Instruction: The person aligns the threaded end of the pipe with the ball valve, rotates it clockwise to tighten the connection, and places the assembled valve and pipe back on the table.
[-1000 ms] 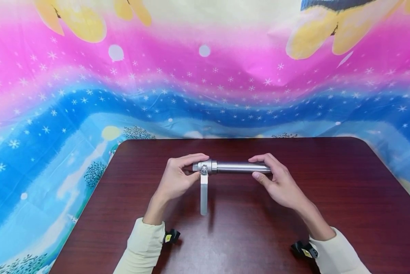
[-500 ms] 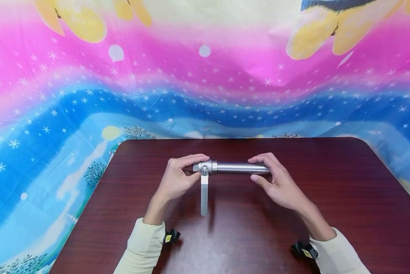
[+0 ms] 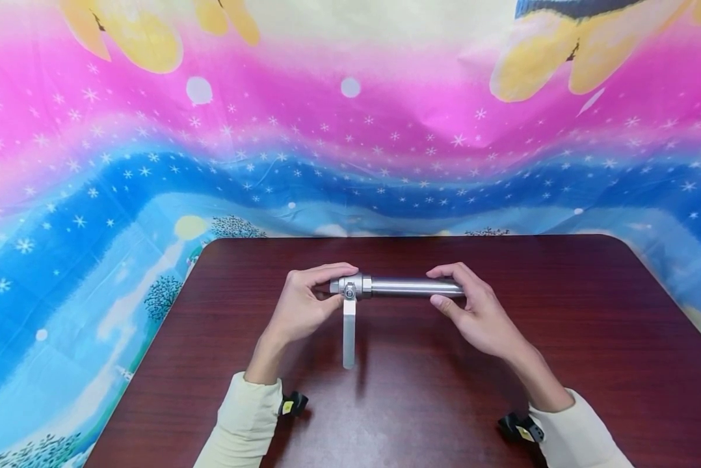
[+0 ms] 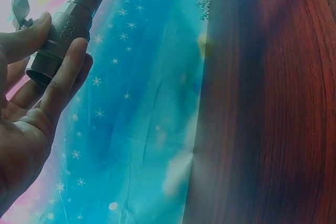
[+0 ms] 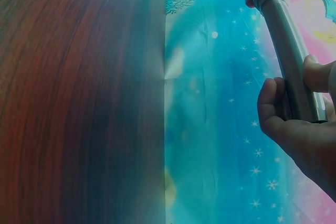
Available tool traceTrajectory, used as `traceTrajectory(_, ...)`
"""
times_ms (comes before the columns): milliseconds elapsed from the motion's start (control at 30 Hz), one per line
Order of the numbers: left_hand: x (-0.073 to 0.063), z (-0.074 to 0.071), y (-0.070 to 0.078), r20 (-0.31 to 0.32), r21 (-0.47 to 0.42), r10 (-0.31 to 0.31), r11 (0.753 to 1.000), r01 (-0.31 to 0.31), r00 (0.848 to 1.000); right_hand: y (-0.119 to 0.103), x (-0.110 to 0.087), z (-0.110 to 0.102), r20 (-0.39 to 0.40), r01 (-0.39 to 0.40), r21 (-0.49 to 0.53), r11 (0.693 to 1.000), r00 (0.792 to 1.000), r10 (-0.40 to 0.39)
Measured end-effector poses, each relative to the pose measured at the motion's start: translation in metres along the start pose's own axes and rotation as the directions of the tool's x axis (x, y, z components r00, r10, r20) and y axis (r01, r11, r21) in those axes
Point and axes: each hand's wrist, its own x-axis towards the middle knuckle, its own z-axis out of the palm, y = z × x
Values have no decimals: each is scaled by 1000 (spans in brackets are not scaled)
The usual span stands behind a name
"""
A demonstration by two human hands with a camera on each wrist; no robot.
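- Firstly, nearest us, we note pale L sleeve point(image 3: 248, 406) and R sleeve point(image 3: 579, 432), approx. same cream shade, cuffs at wrists.
- Beside the cuffs we record a black L wrist unit point(image 3: 294, 403) and R wrist unit point(image 3: 520, 427), each w/ yellow patch.
- Lever point(image 3: 348, 335): flat, pale metal, attached to valve body, pointing back twd. wearer, approx. square to pipe.
- L hand point(image 3: 304, 305): we find thumb & fingers clamped on valve body point(image 3: 350, 283), thumb on lever side; round bore at its outer end seen in L wrist view.
- R hand point(image 3: 485, 318): thumb & fingers clamped round far R end of steel pipe point(image 3: 400, 286).
- Pipe & valve body joined end to end via hex collar point(image 3: 367, 285); we see assy. approx. level, between both hands, above far half of table; shadow beneath.
- Table point(image 3: 421, 403): dk. red-brown wood grain, rounded far corners, some glare.
- Beyond table, we log printed cloth point(image 3: 350, 149): blue/pink bands, wht. snowflakes, yellow shapes up top.
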Motion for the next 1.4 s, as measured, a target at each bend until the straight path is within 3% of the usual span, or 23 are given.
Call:
traceTrajectory(233, 1, -1, -1, 4, 7, -8, 1000, 8, 1000, 0, -1, 0, 6, -37, -10, 999, 999, 37)
traceTrajectory(700, 0, 0, -1, 5, 14, -2, 1000, 2, 1000, -2, -1, 1, 28, -6, 38, 999, 1000, 5)
traceTrajectory(1067, 1, 1, 0, 1, -8, 0, 1000, 0, 1000, -1, -1, 3, -33, -5, -6, 1000, 999, 4)
traceTrajectory(1400, 1, -1, 0, 4, 2, -11, 1000, 11, 1000, 0, 0, 2, -25, -6, -16, 1000, 1000, 5)
